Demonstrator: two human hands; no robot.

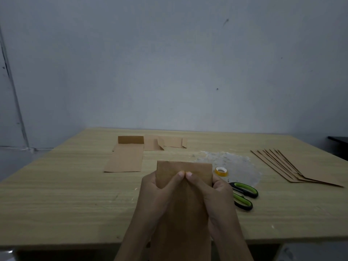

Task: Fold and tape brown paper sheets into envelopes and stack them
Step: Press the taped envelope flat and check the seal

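A brown paper sheet is held up over the near edge of the table, its top part bent over toward me. My left hand grips its left side and my right hand grips its right side; both thumbs press together on the bent flap near the middle. A folded brown envelope with its flap standing up lies at the back left. Two more folded pieces lie behind it. A fanned pile of flat brown sheets lies on the right.
A small roll of clear tape stands just right of my hands, on a patch of crinkled clear film. Green-and-black scissors lie in front of it. The wooden table meets a grey wall.
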